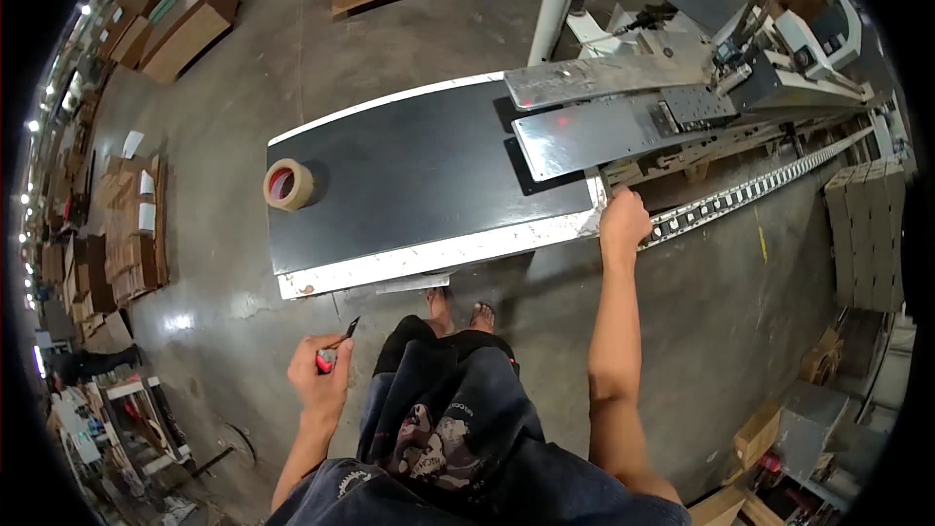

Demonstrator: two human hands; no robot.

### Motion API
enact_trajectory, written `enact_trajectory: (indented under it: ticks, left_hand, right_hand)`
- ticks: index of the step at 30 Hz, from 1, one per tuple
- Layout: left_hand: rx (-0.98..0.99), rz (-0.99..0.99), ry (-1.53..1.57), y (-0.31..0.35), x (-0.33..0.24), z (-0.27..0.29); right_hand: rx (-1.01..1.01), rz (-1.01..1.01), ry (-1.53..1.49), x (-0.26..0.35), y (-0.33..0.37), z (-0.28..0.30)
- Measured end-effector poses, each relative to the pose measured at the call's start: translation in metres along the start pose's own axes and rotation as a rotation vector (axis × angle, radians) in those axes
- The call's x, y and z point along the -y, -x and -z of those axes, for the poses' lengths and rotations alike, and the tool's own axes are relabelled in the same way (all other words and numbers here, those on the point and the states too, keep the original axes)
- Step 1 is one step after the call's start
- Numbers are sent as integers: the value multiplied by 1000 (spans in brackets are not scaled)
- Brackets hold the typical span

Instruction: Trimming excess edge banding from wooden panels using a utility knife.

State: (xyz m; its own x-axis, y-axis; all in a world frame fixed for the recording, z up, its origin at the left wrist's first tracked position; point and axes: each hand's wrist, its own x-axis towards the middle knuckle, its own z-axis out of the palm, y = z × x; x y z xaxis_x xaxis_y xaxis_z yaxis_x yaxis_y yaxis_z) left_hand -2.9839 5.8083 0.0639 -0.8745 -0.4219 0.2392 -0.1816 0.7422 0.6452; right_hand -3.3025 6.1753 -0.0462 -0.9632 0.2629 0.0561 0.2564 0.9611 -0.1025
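Note:
My left hand (318, 376) is closed around a utility knife (326, 360) with a red part on its handle. The dark blade points up and away, clear of the table. My right hand (624, 221) reaches forward to the right end of a dark-topped table (419, 175) with white edging. Its fingers are curled at the near corner, beside the machine's frame, and what they grip there is hidden. A roll of tan packing tape (289, 184) stands near the table's left end.
Two flat metal plates (589, 136) of a machine jut over the table's right end. A roller track (760, 190) runs off to the right. Stacked cardboard (131, 234) lies at left, with more grey-brown stacks (865, 234) at right. My feet (482, 317) are beside the table's near edge.

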Motion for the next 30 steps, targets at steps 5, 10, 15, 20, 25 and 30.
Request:
enact_trajectory:
  ticks: [5,10,15,20,25,30]
  left_hand:
    - [-247,297,-28,52,49,48]
    - [-372,490,-49,88,128,91]
    - [-673,591,118,107,222,142]
    - [-696,650,-15,94,314,231]
    - [-793,691,-27,42,386,335]
    - [-860,685,99,-36,440,406]
  right_hand:
    - [127,-31,-168,18,-19,-19]
    - [-259,86,-862,-11,8,-23]
    - [965,175,-2397,192,163,82]
    - [1243,308,-2434,373,271,113]
    - [1498,280,-2409,524,360,132]
    - [1687,357,-2293,654,407,123]
